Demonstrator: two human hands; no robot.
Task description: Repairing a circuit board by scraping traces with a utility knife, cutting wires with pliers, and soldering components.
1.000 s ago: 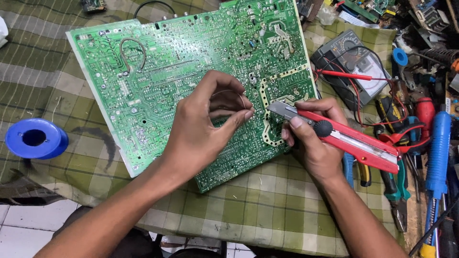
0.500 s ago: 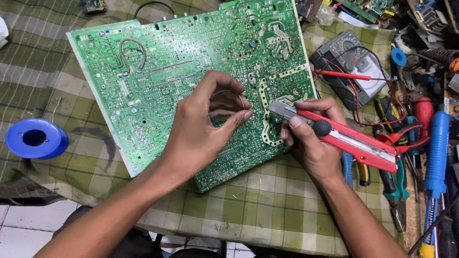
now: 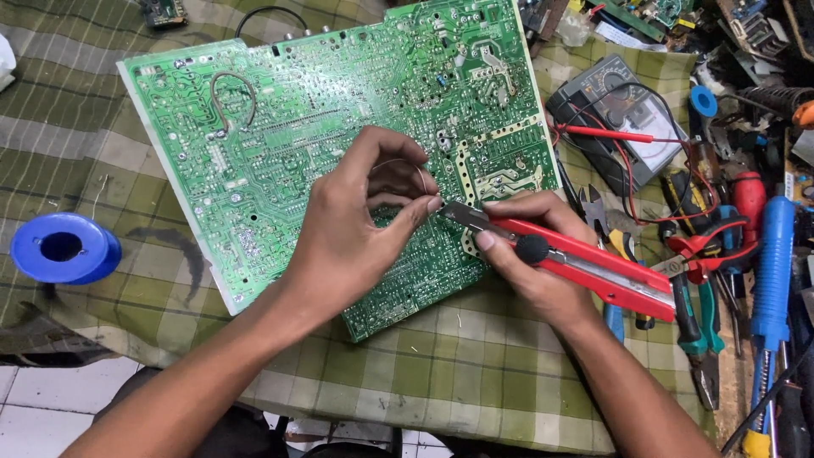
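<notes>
A large green circuit board [image 3: 280,153] lies solder side up on a green checked cloth [image 3: 475,373]. My left hand [image 3: 356,229] hovers over the board's lower middle and pinches a thin loop of wire [image 3: 407,165] between thumb and fingers. My right hand [image 3: 534,263] grips a red utility knife [image 3: 585,265]. Its blade tip [image 3: 454,212] meets the wire right at my left fingertips, just above the board.
A blue solder spool [image 3: 64,248] sits at the left on the cloth. An analogue multimeter [image 3: 623,119] with red and black leads lies at the upper right. Pliers, cutters and a blue soldering iron [image 3: 772,263] crowd the right edge. White floor tiles show below.
Both hands stay in the same pose over the board. I can see only a very slight shift of the knife against the wire.
</notes>
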